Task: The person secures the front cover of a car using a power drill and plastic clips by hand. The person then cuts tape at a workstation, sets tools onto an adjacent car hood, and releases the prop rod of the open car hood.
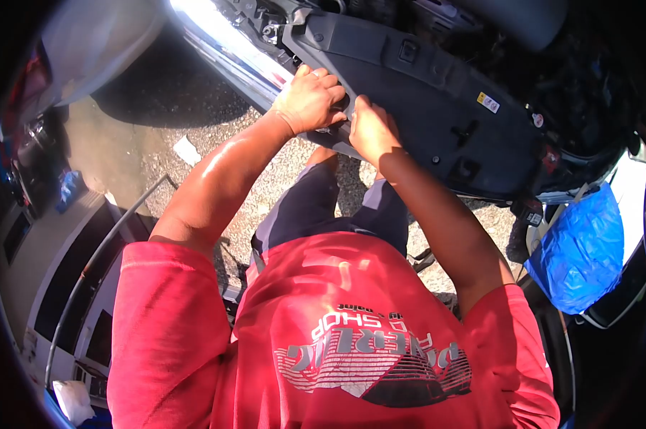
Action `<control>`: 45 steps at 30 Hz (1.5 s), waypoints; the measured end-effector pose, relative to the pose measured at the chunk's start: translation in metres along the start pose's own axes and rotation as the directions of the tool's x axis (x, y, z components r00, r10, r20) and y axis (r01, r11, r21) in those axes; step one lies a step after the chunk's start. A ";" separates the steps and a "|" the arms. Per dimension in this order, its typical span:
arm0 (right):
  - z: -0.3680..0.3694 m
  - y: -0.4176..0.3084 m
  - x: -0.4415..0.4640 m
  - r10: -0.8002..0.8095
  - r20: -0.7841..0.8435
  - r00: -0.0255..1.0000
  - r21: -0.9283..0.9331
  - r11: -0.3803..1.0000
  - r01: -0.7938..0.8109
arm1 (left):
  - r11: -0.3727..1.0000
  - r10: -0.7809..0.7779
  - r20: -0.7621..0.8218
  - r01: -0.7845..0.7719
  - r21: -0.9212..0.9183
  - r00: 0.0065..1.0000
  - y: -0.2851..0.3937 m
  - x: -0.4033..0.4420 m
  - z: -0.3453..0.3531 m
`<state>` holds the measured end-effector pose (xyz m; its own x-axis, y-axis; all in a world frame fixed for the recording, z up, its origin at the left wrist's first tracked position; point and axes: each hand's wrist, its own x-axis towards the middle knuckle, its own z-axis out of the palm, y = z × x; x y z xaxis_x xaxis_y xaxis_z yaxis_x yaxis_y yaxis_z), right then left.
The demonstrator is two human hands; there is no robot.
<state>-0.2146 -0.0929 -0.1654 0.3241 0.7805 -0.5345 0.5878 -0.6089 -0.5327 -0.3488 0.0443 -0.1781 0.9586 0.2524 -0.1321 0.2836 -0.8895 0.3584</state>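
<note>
At the front edge of a black plastic cover (423, 100) in a vehicle's open front, both hands are close together. My left hand (310, 100) has its fingers curled down at the edge, beside the shiny bumper (230, 50). Just right of it, my right hand (373, 130) is closed at the same edge, its thumb side toward the left hand. What the fingers grip is hidden beneath them and in shadow. A yellow and white label (488, 102) is on the cover.
A blue plastic bag (584, 247) hangs at the right. On the gravel ground lies a white scrap (187, 151). A curved thin rod (98, 257) stands at the left, and part of another vehicle (101, 43) shows at the upper left.
</note>
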 end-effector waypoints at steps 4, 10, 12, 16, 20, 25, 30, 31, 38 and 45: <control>-0.010 -0.006 0.004 -0.090 0.130 0.987 -0.109 0.989 0.104 | 1.000 0.013 -0.016 -0.014 -0.027 1.000 -0.002 -0.002 0.002; 0.018 -0.012 0.004 -0.053 0.070 0.996 -0.244 0.967 0.068 | 1.000 0.011 -0.045 -0.011 -0.012 0.999 -0.002 -0.002 0.007; 0.013 -0.020 0.001 0.050 0.019 0.999 -0.167 0.985 -0.047 | 1.000 0.016 -0.047 -0.017 -0.017 0.999 -0.002 -0.002 0.007; 0.027 -0.022 -0.001 0.300 -0.185 0.936 0.172 0.948 -0.269 | 1.000 0.008 -0.056 -0.009 -0.017 0.998 -0.001 -0.002 0.004; 0.031 -0.013 0.000 0.277 -0.211 0.937 0.231 0.946 -0.228 | 0.999 -0.031 0.033 0.031 -0.015 0.999 0.002 -0.001 -0.004; 0.002 0.025 -0.007 0.128 -0.015 0.992 0.331 0.937 -0.116 | 0.999 -0.054 0.068 0.053 0.006 0.996 0.004 -0.002 -0.003; -0.043 0.094 -0.058 0.198 0.278 0.940 0.859 0.388 -0.336 | 0.996 -0.084 0.075 0.087 -0.030 0.994 0.005 0.001 -0.008; -0.049 0.104 -0.071 0.215 0.252 0.944 0.862 0.393 -0.320 | 0.997 -0.075 0.058 0.075 0.002 0.996 0.006 0.001 -0.008; -0.102 0.200 -0.127 0.412 0.097 0.906 0.947 0.242 -0.211 | 0.993 -0.113 0.056 0.110 0.050 0.992 0.016 0.009 -0.006; -0.119 0.206 -0.105 0.443 0.091 0.892 0.954 0.219 -0.206 | 0.992 -0.106 0.063 0.101 0.069 0.992 0.017 0.009 -0.004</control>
<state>-0.0396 -0.2836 -0.1407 0.4822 0.4136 -0.7722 -0.6452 -0.4286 -0.6325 -0.3357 0.0332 -0.1696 0.9196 0.3202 -0.2276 0.3766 -0.8836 0.2783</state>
